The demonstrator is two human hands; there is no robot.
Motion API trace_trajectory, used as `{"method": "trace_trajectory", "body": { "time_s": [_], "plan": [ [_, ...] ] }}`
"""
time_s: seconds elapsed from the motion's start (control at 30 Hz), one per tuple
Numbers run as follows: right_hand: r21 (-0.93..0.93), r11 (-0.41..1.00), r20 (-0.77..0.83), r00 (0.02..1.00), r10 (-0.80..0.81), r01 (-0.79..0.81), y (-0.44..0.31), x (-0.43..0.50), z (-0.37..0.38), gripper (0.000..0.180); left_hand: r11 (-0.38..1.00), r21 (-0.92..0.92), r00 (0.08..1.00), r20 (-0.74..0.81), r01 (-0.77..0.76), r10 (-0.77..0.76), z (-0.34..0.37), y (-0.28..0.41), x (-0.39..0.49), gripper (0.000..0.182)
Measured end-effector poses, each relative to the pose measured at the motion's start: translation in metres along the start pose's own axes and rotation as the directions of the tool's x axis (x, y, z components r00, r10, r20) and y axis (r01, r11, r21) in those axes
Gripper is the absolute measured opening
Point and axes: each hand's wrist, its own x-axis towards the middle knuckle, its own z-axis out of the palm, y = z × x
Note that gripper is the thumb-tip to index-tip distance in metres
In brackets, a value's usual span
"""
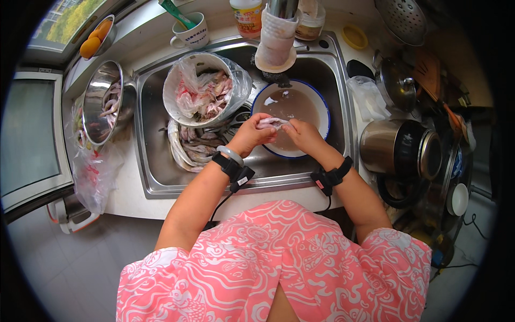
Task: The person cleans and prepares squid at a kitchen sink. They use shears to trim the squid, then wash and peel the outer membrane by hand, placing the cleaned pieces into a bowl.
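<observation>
My left hand (250, 135) and my right hand (304, 136) grip a small pale fish (275, 122) between them, above a white basin with a blue rim (329, 128) that holds cloudy water. Left of the basin, a round white container lined with a plastic bag (171, 94) holds pinkish fish scraps (215, 96). Several slender fish (197, 151) lie on the sink floor below it, left of my left hand. Black-handled scissors (241, 116) are partly hidden beside the container. More fish (112, 100) rest in a tilted steel bowl (100, 133) on the left counter.
A wrapped faucet (277, 44) hangs over the basin at the back of the steel sink (344, 92). A mug (195, 38) and a cleaner bottle (246, 18) stand behind. To the right are a lidded pot (396, 88) and a steel kettle (382, 143); a plastic bag (94, 177) hangs at left.
</observation>
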Motion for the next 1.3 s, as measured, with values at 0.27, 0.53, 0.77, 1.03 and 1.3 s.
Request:
{"method": "trace_trajectory", "body": {
  "time_s": [0.27,0.53,0.77,1.03,1.3],
  "plan": [
    [0.601,0.750,0.355,0.933,0.057,-0.275,-0.006,-0.006,-0.015,0.024,0.978,-0.199,0.996,-0.047,0.058,-0.069,-0.004,0.004,0.011,0.016],
    [0.474,0.864,0.305,0.952,0.017,-0.167,-0.003,0.001,-0.010,0.023,0.985,-0.171,0.999,-0.037,0.029,-0.036,0.004,0.005,0.006,0.018],
    [0.232,0.973,0.027,1.000,-0.005,-0.002,0.003,0.007,-0.004,0.021,0.984,-0.176,1.000,0.006,0.018,-0.018,0.009,0.004,0.006,0.030],
    [-0.049,0.996,-0.063,0.995,-0.081,0.078,-0.007,0.007,-0.005,0.020,0.987,-0.161,0.996,-0.087,0.010,-0.024,0.018,0.001,0.005,0.031],
    [0.497,0.851,0.074,0.986,0.151,-0.168,-0.007,0.006,-0.013,0.019,0.961,-0.258,0.967,-0.254,-0.097,0.030,0.027,-0.001,-0.001,0.033]
  ]
}}
